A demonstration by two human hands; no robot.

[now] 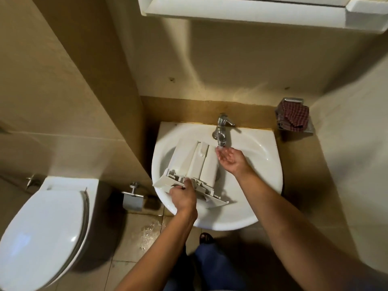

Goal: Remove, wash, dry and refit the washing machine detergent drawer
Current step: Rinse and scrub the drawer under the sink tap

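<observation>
1. Hands apart — the left hand (183, 194) grips the detergent drawer (189, 158) by its near front end, lower centre.
2. Palm up, the right hand (229, 158) lies open under the tap (221, 131), beside the drawer's far corner.
3. The drawer lies in the sink (268, 164).

Your drawer (189, 158) lies in the sink (262, 164), its far end toward the back edge just left of the tap (221, 131), its near end by the front edge. Your left hand (183, 195) grips that near end. The tap stands mid back edge, and your right hand (230, 159) lies palm up under its spout, just right of the drawer. A cloth (292, 117) sits beyond the back right corner. Left of the sink comes a paper holder (132, 199), then the toilet (42, 223). A cabinet (241, 13) hangs above.
</observation>
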